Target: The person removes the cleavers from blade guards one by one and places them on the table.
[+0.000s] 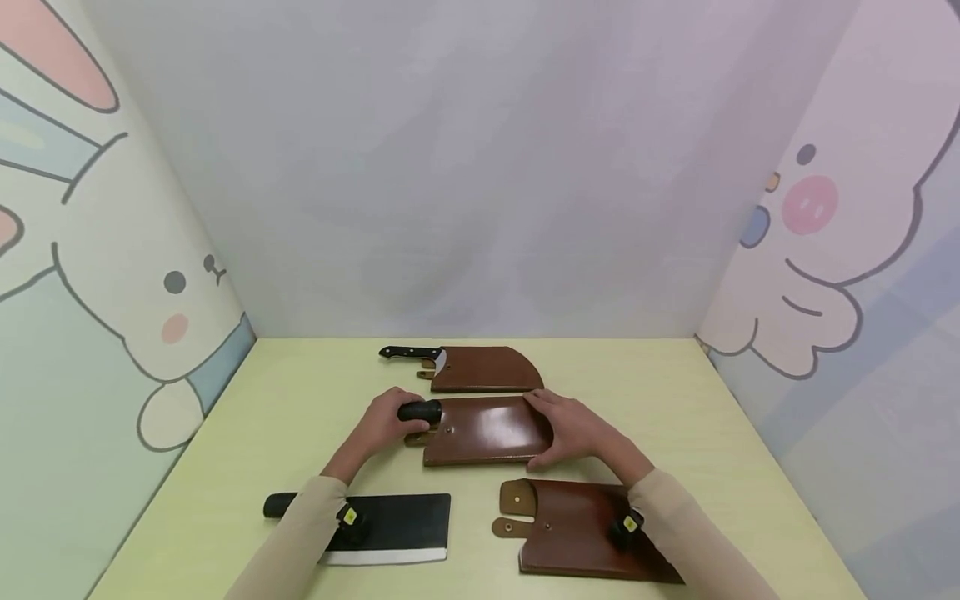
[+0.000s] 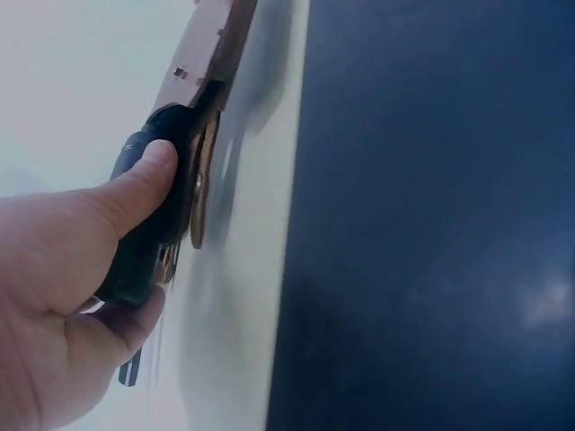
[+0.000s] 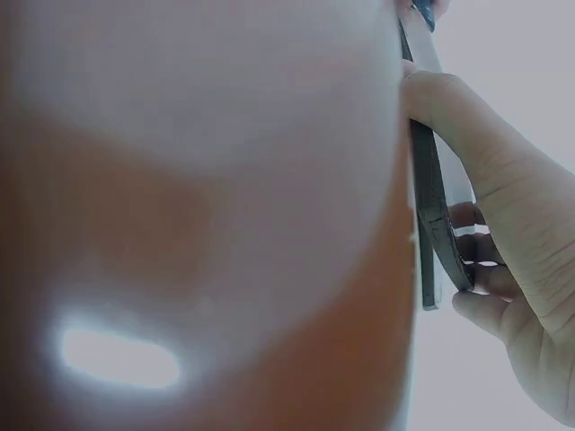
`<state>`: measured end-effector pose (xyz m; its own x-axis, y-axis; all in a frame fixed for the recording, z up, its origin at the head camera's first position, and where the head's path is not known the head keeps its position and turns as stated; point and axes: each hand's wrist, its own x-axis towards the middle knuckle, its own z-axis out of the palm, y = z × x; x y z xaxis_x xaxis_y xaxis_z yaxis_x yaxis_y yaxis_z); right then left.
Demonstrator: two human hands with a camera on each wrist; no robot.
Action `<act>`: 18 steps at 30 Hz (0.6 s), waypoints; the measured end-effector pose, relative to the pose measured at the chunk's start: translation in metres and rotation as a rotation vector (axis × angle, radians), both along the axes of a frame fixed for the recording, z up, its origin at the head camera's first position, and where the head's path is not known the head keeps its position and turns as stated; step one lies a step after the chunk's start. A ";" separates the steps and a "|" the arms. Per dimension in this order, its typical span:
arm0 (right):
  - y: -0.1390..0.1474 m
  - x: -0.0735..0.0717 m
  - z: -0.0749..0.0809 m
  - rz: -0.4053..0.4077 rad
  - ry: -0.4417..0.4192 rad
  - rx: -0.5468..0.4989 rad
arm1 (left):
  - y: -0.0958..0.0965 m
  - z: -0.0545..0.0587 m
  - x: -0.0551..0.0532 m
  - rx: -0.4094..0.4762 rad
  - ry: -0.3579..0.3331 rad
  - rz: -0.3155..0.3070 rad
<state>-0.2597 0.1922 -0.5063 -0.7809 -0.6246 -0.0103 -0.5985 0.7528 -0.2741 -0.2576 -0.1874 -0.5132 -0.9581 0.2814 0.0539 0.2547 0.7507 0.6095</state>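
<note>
"What might go wrong at this table (image 1: 645,367)?"

"The middle sheath (image 1: 487,433) could lose its black handle (image 1: 420,411) if tugged; the strap (image 1: 416,438) looks unfastened."

"And the hands?"

"Either side of the sheath: right hand (image 1: 577,427) gripping its blunt end, left hand (image 1: 384,421) clamped round the handle."

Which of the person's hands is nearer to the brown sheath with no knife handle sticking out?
Right. The right hand is just beyond that brown sheath, gripping the middle sheath's right end; the left hand is farther away, beyond and leftward, holding a black handle.
</note>
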 end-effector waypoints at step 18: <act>0.006 0.007 0.034 0.025 0.040 -0.054 | 0.002 0.032 0.014 0.010 0.143 -0.057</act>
<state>-0.2528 0.1980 -0.4720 -0.7641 -0.6427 0.0545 -0.6282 0.7223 -0.2893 -0.2439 -0.1859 -0.4810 -0.9231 0.3335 0.1916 0.3812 0.7268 0.5713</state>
